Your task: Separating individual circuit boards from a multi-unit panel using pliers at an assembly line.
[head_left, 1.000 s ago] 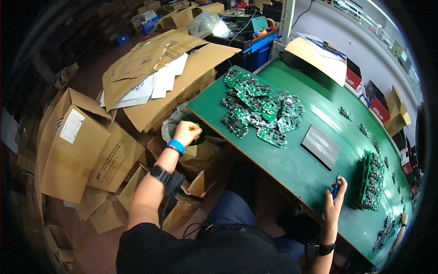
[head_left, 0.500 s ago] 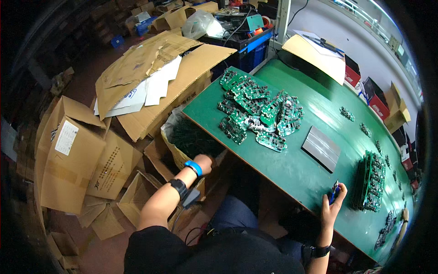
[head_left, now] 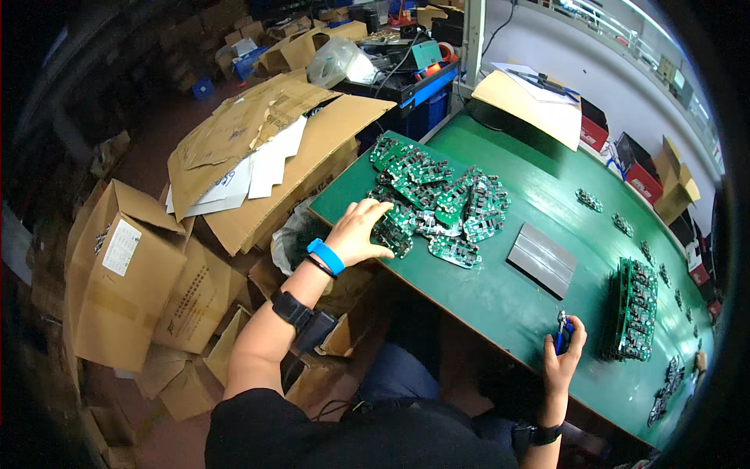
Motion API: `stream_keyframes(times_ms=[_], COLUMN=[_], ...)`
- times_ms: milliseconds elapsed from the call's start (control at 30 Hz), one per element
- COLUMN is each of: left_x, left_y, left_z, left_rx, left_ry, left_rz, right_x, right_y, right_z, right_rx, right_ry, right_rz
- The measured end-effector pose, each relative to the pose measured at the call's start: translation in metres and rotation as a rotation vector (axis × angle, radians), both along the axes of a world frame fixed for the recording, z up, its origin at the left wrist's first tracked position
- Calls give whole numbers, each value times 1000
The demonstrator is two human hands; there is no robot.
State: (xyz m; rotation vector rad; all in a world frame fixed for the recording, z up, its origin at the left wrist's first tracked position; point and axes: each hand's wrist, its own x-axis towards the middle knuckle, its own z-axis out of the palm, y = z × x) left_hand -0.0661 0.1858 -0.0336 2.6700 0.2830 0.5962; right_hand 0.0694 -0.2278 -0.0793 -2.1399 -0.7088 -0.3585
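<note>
At the near edge of the circuit-board pile [head_left: 437,203], my left hand [head_left: 361,232] spreads its fingers over one board; well right of it, my right hand [head_left: 564,356] grips a blue-handled tool [head_left: 562,336] on the green surface [head_left: 539,313].

Can't really make out which board the left hand [head_left: 359,233] is on, its fingers cover the near edge of the pile of green circuit boards [head_left: 437,199]. The right hand [head_left: 564,352] wraps a small blue tool [head_left: 561,338] so most of it is hidden. The little parts [head_left: 625,227] along the far side of the green table [head_left: 547,180] are too tiny to identify. The table's right end smears into the dark rim.
</note>
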Motion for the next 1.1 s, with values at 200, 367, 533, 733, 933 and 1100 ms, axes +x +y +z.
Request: stream_keyframes(times_ms=[200,367,533,733,933,1100], left_x=[0,0,52,258,395,428], left_y=[15,4,-16,-52,-86,-112], left_z=[-12,4,58,75,16,-14], left_rx=[-33,-52,-165,-144,-15,-54], left_ry=[54,-34,-112,-124,92,231], left_rz=[-55,-26,-101,-277,-61,79], right_x=[14,8,9,13,7,10], right_y=[-6,-11,-7,-11,-15,-17], right_z=[9,20,29,25,27,26], right_rx=[-87,-302,-397,-336,-310,-339], right_ry=[-18,-80,-85,-135,-120,-95], right_rz=[45,63,91,9,-18,9])
